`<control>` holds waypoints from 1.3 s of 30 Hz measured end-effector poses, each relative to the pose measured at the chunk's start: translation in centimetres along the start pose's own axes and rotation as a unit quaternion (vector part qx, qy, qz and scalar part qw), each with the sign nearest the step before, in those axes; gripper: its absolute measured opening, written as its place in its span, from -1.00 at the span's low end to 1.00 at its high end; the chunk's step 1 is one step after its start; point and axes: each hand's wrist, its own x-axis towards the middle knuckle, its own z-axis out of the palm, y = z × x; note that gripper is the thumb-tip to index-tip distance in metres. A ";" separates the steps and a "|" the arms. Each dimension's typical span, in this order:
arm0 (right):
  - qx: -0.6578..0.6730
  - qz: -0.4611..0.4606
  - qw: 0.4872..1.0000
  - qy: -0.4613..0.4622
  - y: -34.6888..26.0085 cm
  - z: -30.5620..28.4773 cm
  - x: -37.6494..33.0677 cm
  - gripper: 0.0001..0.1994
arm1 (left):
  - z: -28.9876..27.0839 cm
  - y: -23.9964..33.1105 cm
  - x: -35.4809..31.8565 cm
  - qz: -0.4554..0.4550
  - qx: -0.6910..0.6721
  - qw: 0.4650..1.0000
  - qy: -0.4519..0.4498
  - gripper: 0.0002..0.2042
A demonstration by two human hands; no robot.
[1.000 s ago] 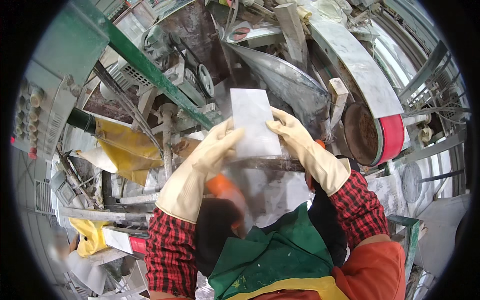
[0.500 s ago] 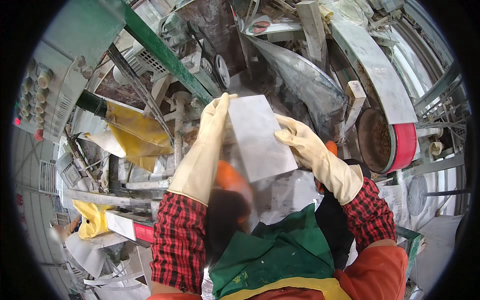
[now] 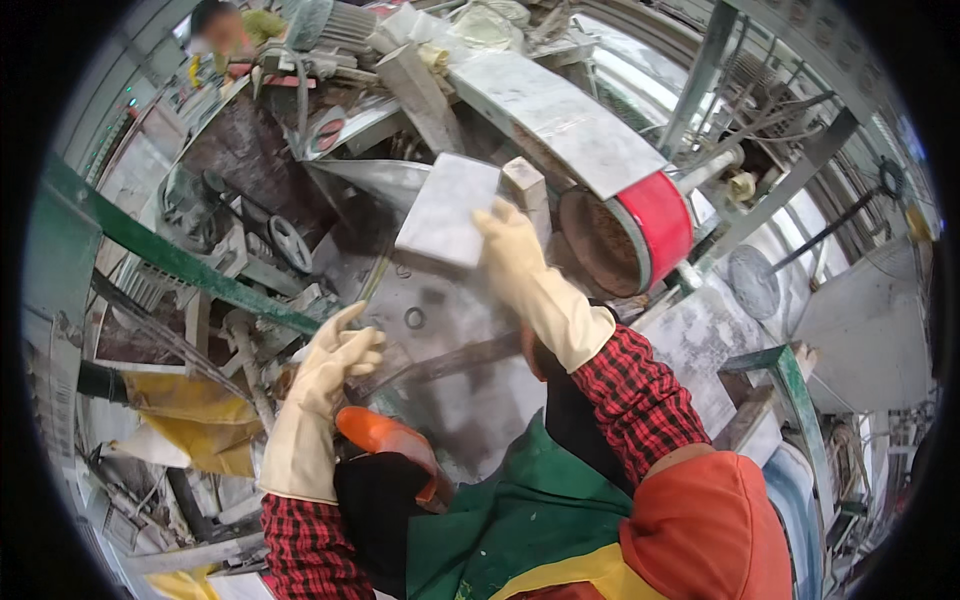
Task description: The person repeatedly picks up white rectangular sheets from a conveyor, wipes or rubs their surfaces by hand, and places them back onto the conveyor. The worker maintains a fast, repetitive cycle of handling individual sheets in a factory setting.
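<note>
My right hand (image 3: 510, 240), in a cream rubber glove, grips the lower right edge of a flat pale grey-white stone tile (image 3: 450, 208). The fingertips lie over its edge, and the tile is raised in front of me, tilted. To the left and lower, my left hand (image 3: 338, 352), gloved the same way, is off the tile with its fingers spread and nothing in them. Below that hand shows an orange boot (image 3: 385, 432). Just right of the tile stands a pale block-like post (image 3: 527, 192).
A belt machine with a red drum end (image 3: 655, 228) and a long pale slab (image 3: 560, 110) along it stands at right. A green beam (image 3: 190, 255) and a pulley wheel (image 3: 290, 244) are at left. A green metal frame (image 3: 785, 390) is at lower right. Another person is at far left.
The view has turned to the right. My left hand has let go of the tile and dropped away, opening. My right hand has carried the tile rightward toward the belt machine.
</note>
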 end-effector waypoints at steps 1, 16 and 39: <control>0.048 -0.021 0.999 -0.005 -1.4 -0.5 0.4 -0.62 | -0.4 -0.2 -0.1 0.013 -0.031 0.999 0.013 -0.35; -0.241 -0.205 0.905 0.285 -15.3 -26.5 3.4 -0.50 | -1.1 1.1 -1.2 0.054 -0.058 0.996 0.032 -0.39; -0.268 -0.192 0.890 0.314 -13.6 -24.1 5.4 -0.59 | -1.0 0.9 -0.7 0.028 -0.018 0.999 0.031 -0.36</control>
